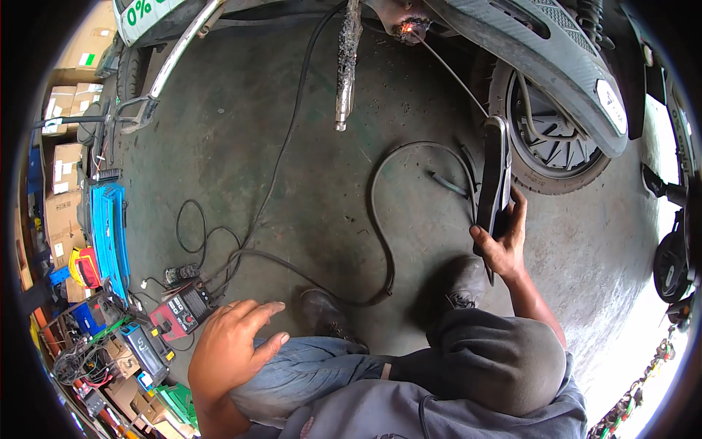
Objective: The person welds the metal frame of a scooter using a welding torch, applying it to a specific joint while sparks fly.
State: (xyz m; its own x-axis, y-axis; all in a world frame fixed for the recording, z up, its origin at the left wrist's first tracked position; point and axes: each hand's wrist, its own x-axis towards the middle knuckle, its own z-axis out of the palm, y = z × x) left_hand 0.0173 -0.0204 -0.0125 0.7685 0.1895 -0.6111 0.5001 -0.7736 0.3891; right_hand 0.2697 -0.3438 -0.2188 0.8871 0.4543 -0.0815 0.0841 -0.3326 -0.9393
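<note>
My right hand (pixel 504 249) is wrapped round the handle of a dark welding electrode holder (pixel 495 168). From its jaws a thin welding rod (pixel 453 72) slants up and left to a glowing orange spot (pixel 408 29) on the underside of a scooter's rusty metal part. Whether the rod's tip touches the metal there, I cannot tell. My left hand (pixel 238 347) is above my left knee, fingers spread, holding nothing. Beside it on the floor sits a red and black welding machine (pixel 183 311), from which a dark cable (pixel 376 212) loops across to the holder.
The scooter's wheel (pixel 548 124) and grey body panel (pixel 534 58) rise at the upper right. A scorched metal bar (pixel 347 73) hangs down at the top centre. On the left are cardboard boxes (pixel 66 212), a blue folded item (pixel 110 234) and tangled wires (pixel 80 362).
</note>
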